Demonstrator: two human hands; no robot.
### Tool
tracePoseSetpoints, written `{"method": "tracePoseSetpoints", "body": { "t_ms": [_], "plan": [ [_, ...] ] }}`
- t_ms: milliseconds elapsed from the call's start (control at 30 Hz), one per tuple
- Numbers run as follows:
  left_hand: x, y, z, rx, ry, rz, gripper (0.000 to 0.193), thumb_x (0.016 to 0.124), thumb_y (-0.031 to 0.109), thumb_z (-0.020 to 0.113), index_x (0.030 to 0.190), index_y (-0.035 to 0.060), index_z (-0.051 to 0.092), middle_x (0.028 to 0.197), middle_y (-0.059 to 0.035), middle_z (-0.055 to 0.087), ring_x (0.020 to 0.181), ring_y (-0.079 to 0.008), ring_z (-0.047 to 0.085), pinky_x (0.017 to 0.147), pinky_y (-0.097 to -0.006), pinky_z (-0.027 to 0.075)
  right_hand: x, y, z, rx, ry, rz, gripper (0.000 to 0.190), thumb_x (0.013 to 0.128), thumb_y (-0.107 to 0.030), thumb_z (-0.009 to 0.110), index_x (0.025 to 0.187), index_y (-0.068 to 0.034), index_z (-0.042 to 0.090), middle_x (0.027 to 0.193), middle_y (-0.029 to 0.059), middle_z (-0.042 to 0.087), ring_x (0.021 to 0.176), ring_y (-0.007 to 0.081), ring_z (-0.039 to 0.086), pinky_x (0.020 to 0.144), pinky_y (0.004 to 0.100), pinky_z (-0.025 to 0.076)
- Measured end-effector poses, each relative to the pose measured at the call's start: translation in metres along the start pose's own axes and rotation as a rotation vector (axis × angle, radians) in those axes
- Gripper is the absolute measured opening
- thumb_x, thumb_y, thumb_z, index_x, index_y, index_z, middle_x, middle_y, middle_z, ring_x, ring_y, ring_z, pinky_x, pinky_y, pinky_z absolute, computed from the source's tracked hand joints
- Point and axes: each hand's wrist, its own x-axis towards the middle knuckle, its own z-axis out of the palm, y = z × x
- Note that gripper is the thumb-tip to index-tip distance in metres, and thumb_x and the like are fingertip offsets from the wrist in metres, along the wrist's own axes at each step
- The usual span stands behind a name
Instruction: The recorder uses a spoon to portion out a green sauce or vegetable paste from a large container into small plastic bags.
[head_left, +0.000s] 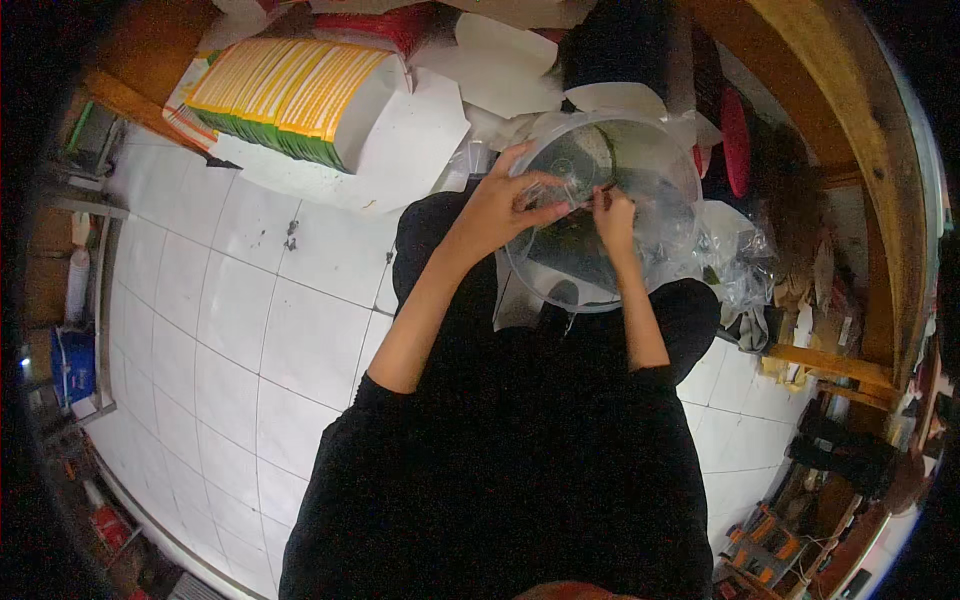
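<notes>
A wide, round tub of clear plastic (664, 169) sits between my black-clad knees, and both hands are over its opening. My left hand (499, 206) comes in across the tub's left rim, its thumb and fingers curled around a small piece of clear plastic film (576, 186). Opposite it, my right hand (616, 217) has its fingertips pinched together at the right side of the film. The film is glossy and blurred, so its exact shape cannot be told. Dark material (574, 232) shows low in the tub, partly behind my hands.
A row of yellow, orange and green printed packets (292, 97) stands on a white sheet (409, 165) at upper left. Crumpled clear plastic bags (739, 255) lie right of the tub. Wooden beams (885, 172) edge the right side. Dark crumbs (291, 236) dot the white floor tiles (307, 315).
</notes>
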Motion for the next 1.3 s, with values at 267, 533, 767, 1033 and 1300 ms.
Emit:
{"method": "tracePoseSetpoints", "body": {
  "t_ms": [267,533,767,1033,1300],
  "plan": [
    [-0.001,0.001,-0.001,0.057,0.019,0.051,0.032,0.069,0.027,0.07,0.096,0.0118,0.062,0.123,-0.0137,0.038,0.054,-0.0106,0.044,0.055,-0.0246,0.041,0.0,-0.017,0.007,0.559,0.505,0.099,0.016,0.083,-0.007,0.048,0.076,0.006,0.052,0.06,0.0157,0.058,0.058,0.0214,0.063,0.053,0.0292,0.047],
    [0.003,0.005,-0.003,0.127,-0.019,0.071,0.027,0.072,0.02,0.067,0.097,0.0132,0.062,0.122,-0.0155,0.039,0.094,-0.023,0.051,0.067,-0.0289,0.044,-0.007,-0.006,0.035,0.117,0.104,-0.028,0.015,0.083,-0.009,0.05,0.077,0.004,0.052,0.062,0.0151,0.056,0.066,0.0214,0.063,0.05,0.0301,0.046],
    [0.003,0.001,-0.004,0.085,0.001,-0.035,0.026,0.072,0.018,0.065,0.098,0.013,0.062,0.123,-0.0167,0.039,0.101,-0.0244,0.049,0.073,-0.0302,0.044,0.001,-0.039,0.032,0.429,0.219,-0.057,0.01,0.082,-0.006,0.049,0.085,0.004,0.049,0.069,0.0171,0.056,0.061,0.0287,0.061,0.051,0.0339,0.047],
    [0.003,0.001,-0.006,0.1,0.014,-0.034,0.025,0.073,0.019,0.064,0.096,0.0124,0.063,0.122,-0.0174,0.04,0.106,-0.0268,0.046,0.084,-0.0319,0.039,0.01,0.003,0.004,-0.164,0.099,-0.091,0.019,0.081,-0.012,0.048,0.086,0.006,0.048,0.081,0.0264,0.054,0.071,0.042,0.054,0.063,0.0443,0.046],
    [0.003,-0.003,-0.005,0.108,0.013,0.03,0.026,0.071,0.017,0.066,0.096,0.0125,0.063,0.12,-0.0174,0.042,0.106,-0.0268,0.046,0.083,-0.0333,0.04,0.008,0.009,0.012,-0.078,-0.087,0.083,0.023,0.082,-0.016,0.047,0.087,0.006,0.051,0.08,0.0282,0.054,0.075,0.0395,0.055,0.066,0.0475,0.044]
  ]
}}
